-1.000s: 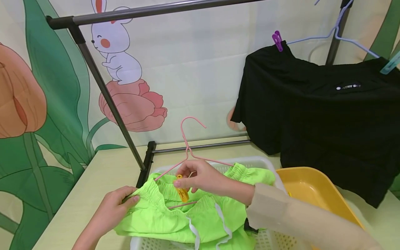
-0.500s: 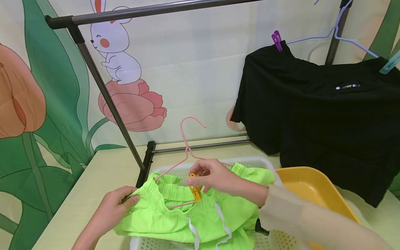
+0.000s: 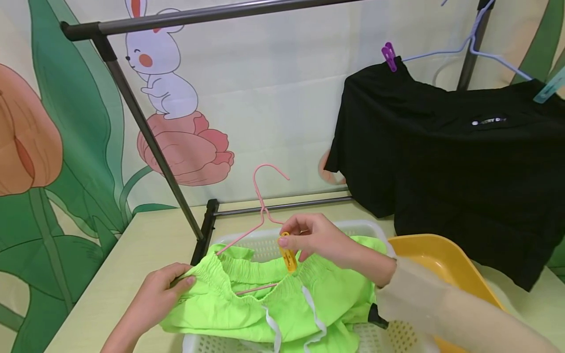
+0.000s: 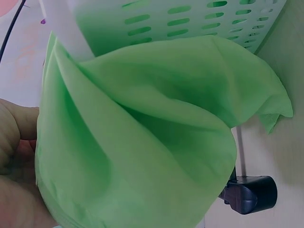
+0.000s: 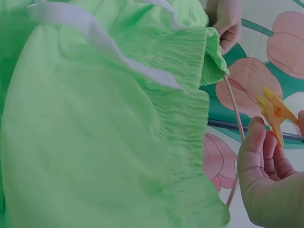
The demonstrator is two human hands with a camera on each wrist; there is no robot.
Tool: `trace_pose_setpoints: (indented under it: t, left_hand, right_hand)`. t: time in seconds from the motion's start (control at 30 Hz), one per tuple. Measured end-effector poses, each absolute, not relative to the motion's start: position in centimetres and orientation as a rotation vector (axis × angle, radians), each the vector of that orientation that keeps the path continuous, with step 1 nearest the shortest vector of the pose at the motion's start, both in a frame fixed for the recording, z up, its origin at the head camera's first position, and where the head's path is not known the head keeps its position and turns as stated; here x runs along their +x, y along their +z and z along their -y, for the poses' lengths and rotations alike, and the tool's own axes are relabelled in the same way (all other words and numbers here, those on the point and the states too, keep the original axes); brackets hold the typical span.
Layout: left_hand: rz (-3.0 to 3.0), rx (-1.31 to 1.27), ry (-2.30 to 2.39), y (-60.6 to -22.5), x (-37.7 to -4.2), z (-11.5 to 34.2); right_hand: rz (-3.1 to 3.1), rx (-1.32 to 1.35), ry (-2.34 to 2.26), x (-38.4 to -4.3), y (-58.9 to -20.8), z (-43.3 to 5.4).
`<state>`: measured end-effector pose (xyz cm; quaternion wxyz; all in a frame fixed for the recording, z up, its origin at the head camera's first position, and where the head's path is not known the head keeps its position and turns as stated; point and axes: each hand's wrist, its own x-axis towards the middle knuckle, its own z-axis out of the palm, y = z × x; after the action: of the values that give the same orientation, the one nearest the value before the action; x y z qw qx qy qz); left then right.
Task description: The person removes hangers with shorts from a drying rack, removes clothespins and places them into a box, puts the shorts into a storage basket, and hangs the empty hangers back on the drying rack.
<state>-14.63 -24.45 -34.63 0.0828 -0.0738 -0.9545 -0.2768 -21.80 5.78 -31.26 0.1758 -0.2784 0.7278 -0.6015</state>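
Bright green shorts with white drawstrings lie over a white plastic basket. A pink hanger runs inside their elastic waistband, its hook standing up. My left hand grips the waistband's left end between thumb and fingers; the left wrist view shows mostly folds of the green cloth. Above the waistband's middle, my right hand pinches a yellow clothespin. In the right wrist view that clothespin is apart from the cloth. The right hand and sleeve hide the hanger's right side.
A dark metal rack stands behind on the table. Black shorts hang at the right on a blue hanger, clipped by a purple clothespin and a teal clothespin. A yellow tray sits right of the basket.
My right hand has moved to the right along the waistband and slightly up, carrying the yellow clothespin. My left hand keeps its grip on the green shorts.
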Motion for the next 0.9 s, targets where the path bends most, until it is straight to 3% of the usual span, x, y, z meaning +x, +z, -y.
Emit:
trace_pose_setpoints:
  t: [0.9]
  left_hand:
    - [2.839,-0.223,-0.831,-34.7,-14.7,24.4]
  right_hand:
    - [-2.116,-0.607,-1.786,-23.5,-31.2,-10.7]
